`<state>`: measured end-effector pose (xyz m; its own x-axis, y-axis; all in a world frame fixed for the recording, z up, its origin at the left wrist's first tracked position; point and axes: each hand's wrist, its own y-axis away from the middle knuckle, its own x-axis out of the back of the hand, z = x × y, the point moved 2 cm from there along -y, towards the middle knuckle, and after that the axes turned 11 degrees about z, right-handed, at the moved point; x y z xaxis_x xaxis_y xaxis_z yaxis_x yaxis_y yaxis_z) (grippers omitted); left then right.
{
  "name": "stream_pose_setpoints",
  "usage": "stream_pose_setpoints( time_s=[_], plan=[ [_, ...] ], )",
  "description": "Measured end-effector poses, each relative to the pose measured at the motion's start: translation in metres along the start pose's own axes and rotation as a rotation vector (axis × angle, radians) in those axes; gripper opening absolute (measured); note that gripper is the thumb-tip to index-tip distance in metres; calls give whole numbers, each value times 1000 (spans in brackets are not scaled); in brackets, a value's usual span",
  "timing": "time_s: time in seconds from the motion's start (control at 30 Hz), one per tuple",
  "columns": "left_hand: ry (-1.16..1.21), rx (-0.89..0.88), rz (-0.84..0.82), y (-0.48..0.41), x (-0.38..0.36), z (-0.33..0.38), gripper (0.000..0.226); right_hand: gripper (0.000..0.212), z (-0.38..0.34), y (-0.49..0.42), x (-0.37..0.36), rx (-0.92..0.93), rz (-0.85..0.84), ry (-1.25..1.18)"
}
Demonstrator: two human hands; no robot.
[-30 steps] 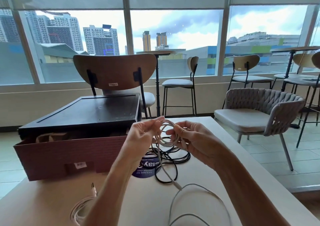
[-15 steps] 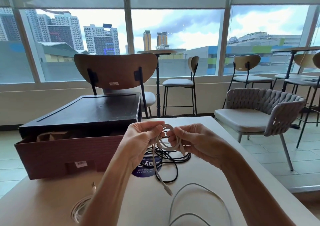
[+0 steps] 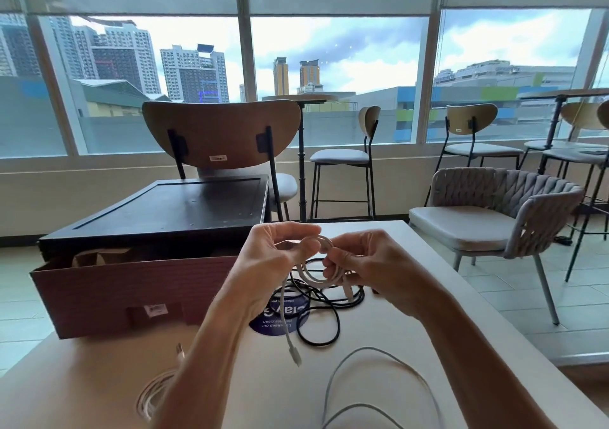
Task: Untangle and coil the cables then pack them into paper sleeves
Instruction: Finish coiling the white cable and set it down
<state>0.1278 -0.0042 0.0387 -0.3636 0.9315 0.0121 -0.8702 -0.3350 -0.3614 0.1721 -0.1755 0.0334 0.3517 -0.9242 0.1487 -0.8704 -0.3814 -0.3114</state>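
Over table (image 3: 389,326) | pinching coiled white cable (image 3: 311,275) in left hand (image 3: 263,264), right hand (image 3: 372,270) | drawing tail (image 3: 286,316) shorter | dangling it near-vertical, plug (image 3: 296,357) downward

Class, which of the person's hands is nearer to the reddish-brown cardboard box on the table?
Left. The left hand is just beside the reddish-brown cardboard box; the right hand is farther off, across the white cable coil both hold.

blue sticker (image 3: 275,325) on table (image 3: 395,329) | upside-down: "keep our", "clean"; box label (image 3: 153,310) | illegible
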Motion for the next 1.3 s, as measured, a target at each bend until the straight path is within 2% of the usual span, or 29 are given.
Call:
stream_pose_setpoints(
  time_s=[0.07, 0.2, 0.33, 0.47, 0.57, 0.7, 0.87, 0.97, 1.03, 1.1, 1.17, 1.23, 1.3],
  plan=[
    [-18, -47, -9, 1, -4, 2, 23, 15, 1, 0, 3, -42, 11, -51],
    [-239, -279, 74, -2, -3, 2, 23, 18, 3, -1, 0, -95, 22, -158],
    [-369, -454, 110, 1, -2, 2, 22, 19, 0, 0, -4, -73, 30, -113],
    [-481, -616, 69, 5, -2, 8, 22, 18, -4, 1, 2, -54, 61, -84],
    [-532, -642, 43, 5, 3, 8, 26, 17, -4, 0, 6, -76, 90, -105],
    [-613, -622, 111, 1, 19, 4, 23, 19, -6, -1, 19, -124, 156, -222],
    [-673, -609, 188, -6, 19, -3, 19, 21, -8, 0, 22, -130, 117, -277],
    [-735, -458, 210, -7, 18, -10, 9, 21, -9, 0, 18, -145, 100, -372],
    [-695, -220, 105, -8, 18, -19, 20, 21, -10, -1, 18, -159, 96, -436],
    [-372, 60, 21, -5, 15, -21, 16, 21, -9, -1, 19, -167, 112, -435],
    [11, 253, 14, 0, 8, -15, 14, 20, -8, -1, 18, -172, 128, -414],
    [211, 343, 7, 3, 4, -6, 15, 19, -5, -2, 17, -182, 143, -407],
    [316, 389, -52, 4, 0, -2, 15, 18, -4, -3, 16, -202, 150, -421]
  ],
)
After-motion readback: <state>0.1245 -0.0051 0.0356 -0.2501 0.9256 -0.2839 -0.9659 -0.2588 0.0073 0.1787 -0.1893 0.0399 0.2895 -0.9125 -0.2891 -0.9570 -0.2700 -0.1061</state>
